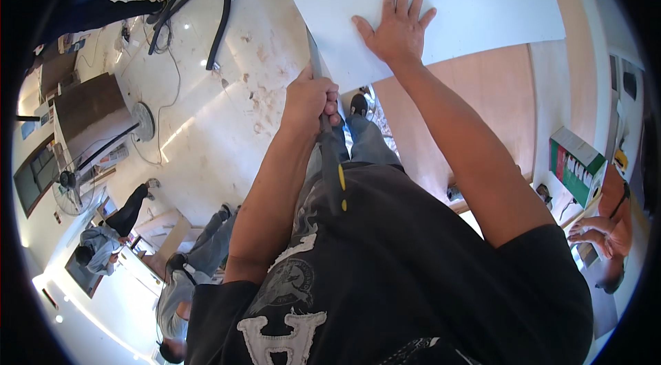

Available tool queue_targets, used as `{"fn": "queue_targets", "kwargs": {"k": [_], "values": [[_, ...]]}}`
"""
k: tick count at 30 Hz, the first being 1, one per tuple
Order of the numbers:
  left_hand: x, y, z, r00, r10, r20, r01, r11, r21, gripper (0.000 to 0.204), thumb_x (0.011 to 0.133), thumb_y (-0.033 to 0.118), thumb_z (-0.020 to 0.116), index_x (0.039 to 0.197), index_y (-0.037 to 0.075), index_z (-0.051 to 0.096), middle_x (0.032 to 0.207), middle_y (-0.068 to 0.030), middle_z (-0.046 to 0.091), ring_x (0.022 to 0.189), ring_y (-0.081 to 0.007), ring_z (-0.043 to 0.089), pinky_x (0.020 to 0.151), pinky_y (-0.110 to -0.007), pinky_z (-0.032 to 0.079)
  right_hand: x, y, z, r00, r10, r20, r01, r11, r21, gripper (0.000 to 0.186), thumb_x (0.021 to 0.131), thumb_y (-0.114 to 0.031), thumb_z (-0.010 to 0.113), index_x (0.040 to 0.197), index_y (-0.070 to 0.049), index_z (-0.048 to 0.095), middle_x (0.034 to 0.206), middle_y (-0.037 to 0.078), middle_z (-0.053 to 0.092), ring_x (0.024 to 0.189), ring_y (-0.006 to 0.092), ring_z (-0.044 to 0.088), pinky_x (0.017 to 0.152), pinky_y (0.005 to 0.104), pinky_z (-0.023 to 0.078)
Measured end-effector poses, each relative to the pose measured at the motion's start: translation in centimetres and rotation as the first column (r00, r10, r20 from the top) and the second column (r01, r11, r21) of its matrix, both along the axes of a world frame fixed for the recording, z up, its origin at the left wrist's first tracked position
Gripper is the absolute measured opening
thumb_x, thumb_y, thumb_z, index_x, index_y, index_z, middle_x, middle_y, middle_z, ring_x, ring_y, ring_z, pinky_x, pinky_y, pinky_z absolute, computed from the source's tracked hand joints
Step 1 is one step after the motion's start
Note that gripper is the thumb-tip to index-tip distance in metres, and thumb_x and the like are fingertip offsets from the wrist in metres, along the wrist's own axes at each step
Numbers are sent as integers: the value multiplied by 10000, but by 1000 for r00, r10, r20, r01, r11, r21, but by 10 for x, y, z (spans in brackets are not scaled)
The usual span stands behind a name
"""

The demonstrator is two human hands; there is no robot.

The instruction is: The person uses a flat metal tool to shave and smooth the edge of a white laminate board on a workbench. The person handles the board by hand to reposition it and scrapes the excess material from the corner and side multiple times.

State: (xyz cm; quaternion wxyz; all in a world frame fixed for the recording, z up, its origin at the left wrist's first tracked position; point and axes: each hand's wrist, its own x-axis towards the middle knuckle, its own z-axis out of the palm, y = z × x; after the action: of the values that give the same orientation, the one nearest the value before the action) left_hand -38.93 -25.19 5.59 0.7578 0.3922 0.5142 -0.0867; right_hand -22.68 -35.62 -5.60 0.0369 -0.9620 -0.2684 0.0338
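Observation:
My left hand (311, 102) is wrapped round a long narrow tool that looks like a file (330, 176), with a dark handle marked in yellow. The handle points back toward my body. Its grey far end lies along the left edge of a white board (475, 4); whether it touches the edge I cannot tell. Fingers spread, my right hand (399, 31) rests flat on the board's top face, near its front edge. Below the board is a light wooden panel (475, 110).
A black hose (224, 17) curls over the dusty floor (241, 90) at the left. Several people are around, one in orange (613, 220) at the right. A green and white box (578, 165) stands near that person. A fan (69, 183) is at far left.

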Motion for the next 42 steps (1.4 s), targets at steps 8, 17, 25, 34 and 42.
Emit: {"fn": "queue_targets", "kwargs": {"k": [8,17,25,34,42], "values": [[4,-1,-47,995,-12,-100,21,996,86,424,816,-12,521,1232,69,548,629,-6,439,427,-88,407,363,-298,389,-1,5,0,1000,10,4,-10,1000,-24,959,916,-725,389,1580,-59,204,1660,163,110,1523,419,30,1171,669,41],[-3,-20,-45,994,9,-108,3,995,103,376,805,-15,515,1173,45,558,614,-22,445,433,-106,429,363,-307,395,-4,9,2,999,0,38,0,1000,12,953,909,-743,395,1574,-77,242,1653,156,154,1522,406,84,1172,660,70],[-18,-31,2,997,-32,-68,32,999,6,250,816,-22,515,1055,46,538,628,-18,437,455,-97,425,384,-309,404,2,2,-7,1000,-8,14,8,1000,29,954,910,-733,393,1577,-71,227,1657,159,128,1523,409,49,1165,676,49],[-17,-26,-16,990,-49,-130,54,998,31,425,796,-18,503,1211,38,573,619,-46,471,451,-124,461,369,-318,412,0,1,-7,1000,-14,26,13,999,38,948,910,-734,403,1570,-71,248,1650,161,156,1520,403,81,1170,666,69],[-17,-30,-45,985,-70,-160,84,993,88,199,826,1,534,1020,40,508,596,-32,431,438,-118,419,379,-326,396,-3,5,-3,998,-7,61,3,997,74,943,913,-737,399,1562,-66,265,1646,158,172,1516,400,109,1172,662,91]]}}
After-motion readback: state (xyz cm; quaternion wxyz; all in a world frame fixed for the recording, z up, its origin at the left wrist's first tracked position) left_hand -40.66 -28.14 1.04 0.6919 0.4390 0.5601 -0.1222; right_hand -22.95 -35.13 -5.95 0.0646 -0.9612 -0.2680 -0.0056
